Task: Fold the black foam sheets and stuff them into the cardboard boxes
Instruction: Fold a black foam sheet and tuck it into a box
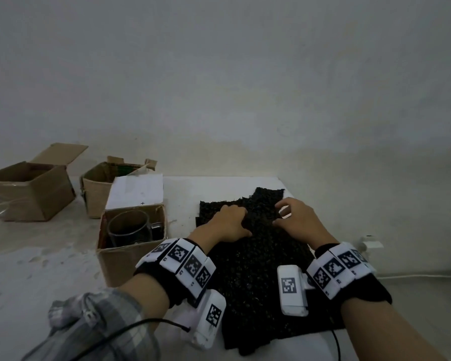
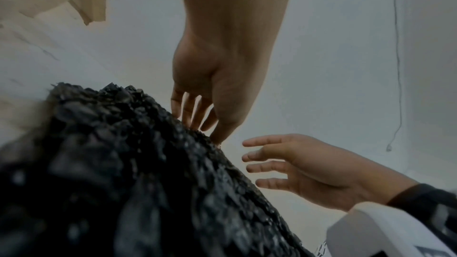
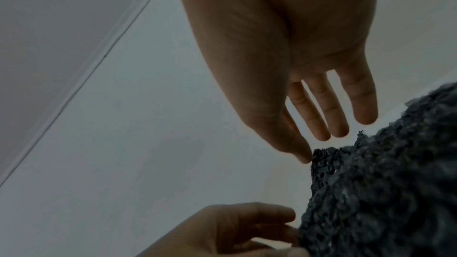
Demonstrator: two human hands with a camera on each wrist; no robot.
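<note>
A stack of black foam sheets point(image 1: 255, 269) lies on the white table in front of me. My left hand point(image 1: 229, 221) rests on its far part with fingers curled into a raised fold. In the left wrist view the left hand's point(image 2: 210, 85) fingertips and thumb meet the foam point(image 2: 123, 163). My right hand point(image 1: 297, 220) hovers beside the fold with fingers spread, and in the right wrist view only the thumb tip of this hand point(image 3: 296, 65) touches the foam edge point(image 3: 383, 192). Three cardboard boxes stand on the left, the nearest point(image 1: 125, 261) next to the foam.
The nearest box holds a glass mug point(image 1: 129, 227) and its white lid flap point(image 1: 137, 191) stands open. The middle box point(image 1: 97, 196) and the far left box point(image 1: 29, 199) are open too. A white plug point(image 1: 370, 243) and cable lie right of the foam, near the wall.
</note>
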